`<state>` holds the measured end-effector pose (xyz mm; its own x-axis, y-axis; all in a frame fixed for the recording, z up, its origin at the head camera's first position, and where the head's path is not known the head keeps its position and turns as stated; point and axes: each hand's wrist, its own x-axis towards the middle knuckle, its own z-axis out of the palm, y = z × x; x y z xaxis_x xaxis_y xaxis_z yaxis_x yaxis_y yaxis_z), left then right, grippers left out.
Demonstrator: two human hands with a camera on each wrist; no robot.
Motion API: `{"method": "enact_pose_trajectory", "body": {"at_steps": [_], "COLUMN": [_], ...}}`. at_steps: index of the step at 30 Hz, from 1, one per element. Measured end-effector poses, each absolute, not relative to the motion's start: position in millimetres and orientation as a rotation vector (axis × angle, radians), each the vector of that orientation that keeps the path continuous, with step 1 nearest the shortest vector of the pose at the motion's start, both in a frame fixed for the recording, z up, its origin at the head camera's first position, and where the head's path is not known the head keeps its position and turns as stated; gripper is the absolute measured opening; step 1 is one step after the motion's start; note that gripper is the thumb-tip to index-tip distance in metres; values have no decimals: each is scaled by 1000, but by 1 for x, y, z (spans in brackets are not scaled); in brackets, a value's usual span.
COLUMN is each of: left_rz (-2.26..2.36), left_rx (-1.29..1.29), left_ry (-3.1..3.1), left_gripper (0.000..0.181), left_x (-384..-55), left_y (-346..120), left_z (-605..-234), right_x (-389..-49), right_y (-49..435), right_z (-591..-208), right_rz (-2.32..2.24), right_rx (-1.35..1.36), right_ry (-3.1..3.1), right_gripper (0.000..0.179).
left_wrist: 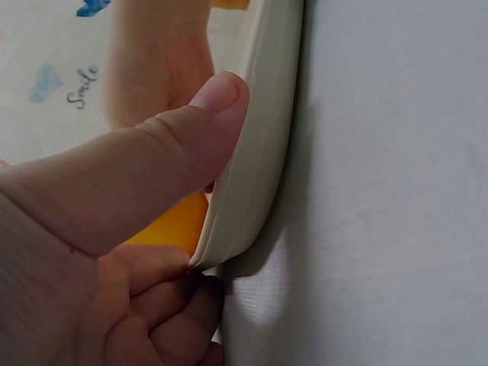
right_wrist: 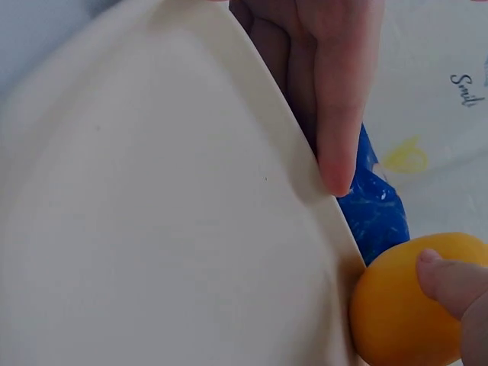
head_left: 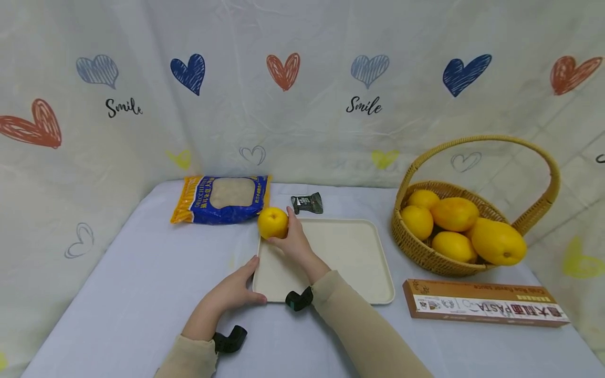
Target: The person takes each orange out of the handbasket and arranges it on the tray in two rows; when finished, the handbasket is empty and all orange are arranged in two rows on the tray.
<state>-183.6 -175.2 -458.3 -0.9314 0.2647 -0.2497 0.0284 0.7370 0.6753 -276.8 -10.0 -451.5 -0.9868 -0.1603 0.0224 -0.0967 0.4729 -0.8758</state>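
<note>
My right hand [head_left: 294, 242] grips a round yellow fruit [head_left: 272, 223] at the far left corner of the cream tray [head_left: 340, 262]. In the right wrist view its thumb [right_wrist: 438, 274] lies on the fruit, right beside the tray rim. The left hand [head_left: 231, 290] holds the tray's near left corner, with the thumb [left_wrist: 221, 95] on the front rim and the fingers along the left side. Just behind the fruit lies a blue and yellow pasta bag [head_left: 227, 199] with a clear window.
A small dark wrapped packet [head_left: 307, 203] lies behind the tray. To the right stands a wicker basket [head_left: 441, 268] with a tall handle, holding several yellow fruits [head_left: 455, 213]. A long pasta box [head_left: 487, 304] lies in front of it. A printed curtain [head_left: 321, 131] hangs behind the table.
</note>
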Motion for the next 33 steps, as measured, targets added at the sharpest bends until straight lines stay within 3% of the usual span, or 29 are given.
{"method": "enact_pose_trajectory", "body": {"at_steps": [12,24,33], "left_rz": [984,1007,992], "left_rx": [210,218,237], "left_ry": [2620,2593,2591], "left_gripper": [102,104,105], "left_x": [-185,-184,-186], "left_y": [-177,-174,-173], "left_z": [-458,-461,-460], "right_x": [-271,-255,-223], "right_y": [26,125,208], "right_z": [-411,-376,-356], "right_rz": [-1388,-1391,-1272], "right_rx": [-242,-254,-164], "right_ry": [2802,2946,3209], "right_gripper": [95,92,88]}}
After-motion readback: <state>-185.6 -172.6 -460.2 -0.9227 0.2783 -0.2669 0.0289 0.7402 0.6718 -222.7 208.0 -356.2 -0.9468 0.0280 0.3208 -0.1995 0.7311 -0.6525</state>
